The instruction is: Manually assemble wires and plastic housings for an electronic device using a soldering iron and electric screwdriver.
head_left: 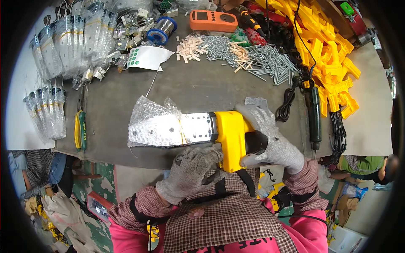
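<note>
A yellow plastic housing [228, 141] is joined to a flat silvery metal piece [198, 127] with rows of holes, held over the near part of the bench. Bubble wrap [152, 122] covers the metal piece's left end, with a rubber band round it. My right hand [270, 137], in a grey glove, grips the housing from the right, its fingers around the dark handle part. My left hand [188, 170], also gloved, is closed, with fingertips against the housing's left edge; anything pinched there is hidden.
Bubble-wrapped pieces [67, 38] lie far left, near a solder spool [162, 30]. Screws [274, 63] and small wooden pegs [192, 48] lie beyond my hands, behind them an orange meter [214, 21]. Yellow housings [331, 55] pile at right, beside a corded screwdriver [314, 114]. Cutters [80, 130] lie left.
</note>
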`<state>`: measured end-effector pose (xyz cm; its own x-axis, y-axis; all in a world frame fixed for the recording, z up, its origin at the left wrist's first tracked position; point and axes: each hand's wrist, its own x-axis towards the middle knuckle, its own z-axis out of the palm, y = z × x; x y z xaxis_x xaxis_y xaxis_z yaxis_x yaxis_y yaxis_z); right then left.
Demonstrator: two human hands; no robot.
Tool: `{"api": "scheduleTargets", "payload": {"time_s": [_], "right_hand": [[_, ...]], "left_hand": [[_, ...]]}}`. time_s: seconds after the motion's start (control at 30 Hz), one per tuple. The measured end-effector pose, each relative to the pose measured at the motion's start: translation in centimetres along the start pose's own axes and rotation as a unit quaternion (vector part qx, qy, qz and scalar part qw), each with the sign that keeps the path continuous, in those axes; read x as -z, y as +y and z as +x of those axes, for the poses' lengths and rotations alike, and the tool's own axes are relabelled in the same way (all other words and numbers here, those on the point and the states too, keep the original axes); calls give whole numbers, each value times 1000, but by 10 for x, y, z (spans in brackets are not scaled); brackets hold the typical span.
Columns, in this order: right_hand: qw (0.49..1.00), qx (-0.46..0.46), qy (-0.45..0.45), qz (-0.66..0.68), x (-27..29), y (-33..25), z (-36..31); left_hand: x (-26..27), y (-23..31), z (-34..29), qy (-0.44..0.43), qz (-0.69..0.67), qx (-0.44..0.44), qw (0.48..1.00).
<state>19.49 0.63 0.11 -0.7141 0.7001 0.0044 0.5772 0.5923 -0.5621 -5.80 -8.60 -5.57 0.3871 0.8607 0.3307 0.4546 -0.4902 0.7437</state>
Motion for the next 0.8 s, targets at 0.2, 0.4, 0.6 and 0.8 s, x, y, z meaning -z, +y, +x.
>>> {"api": "scheduleTargets", "payload": {"time_s": [0.2,0.4,0.6,0.8], "right_hand": [[997,2,43,-70,-12,1,-3],[992,-25,-2,-124,-10,3,-1],[957,60,11,-285,3,45,31],[984,19,116,-134,1,33,19]], "left_hand": [[6,9,-6,-48,63,23,997],[18,12,34,-94,287,-94,949],[13,6,27,-48,239,-79,966],[44,63,130,88,106,-219,966]]}}
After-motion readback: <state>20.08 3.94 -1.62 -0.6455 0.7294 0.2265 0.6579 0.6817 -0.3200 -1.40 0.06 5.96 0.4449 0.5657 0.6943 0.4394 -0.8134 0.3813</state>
